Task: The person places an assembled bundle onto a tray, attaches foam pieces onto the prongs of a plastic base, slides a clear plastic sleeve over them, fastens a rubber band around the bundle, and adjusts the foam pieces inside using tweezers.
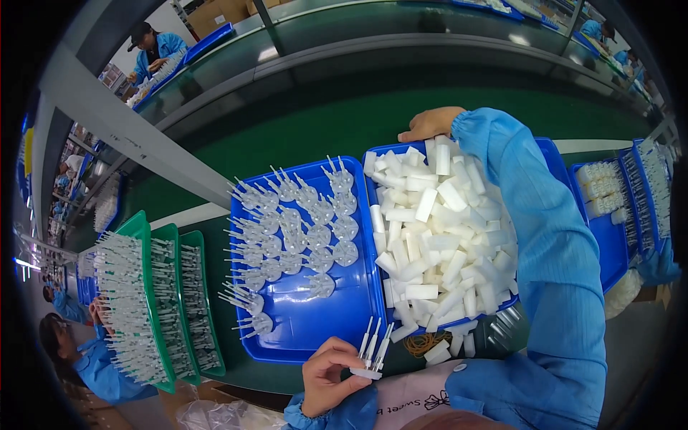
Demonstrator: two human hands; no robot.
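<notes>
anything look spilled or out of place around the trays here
Yes, slightly: a few loose white blocks lie outside the heaped blue tray, by its near edge, beside tangled rubber bands. They look odd because most blocks are piled inside. Whether they spilled or were put there, I cannot tell.

Dark lettering [408, 408] stands on the wearer's pale pink shirt [408, 388].

The left hand [331, 376] over there pinches a pronged disc [366, 373] near a blue tray [308, 326], and the right hand [434, 123] is at the far edge of a second tray [552, 155] heaped with white blocks [448, 244].
</notes>
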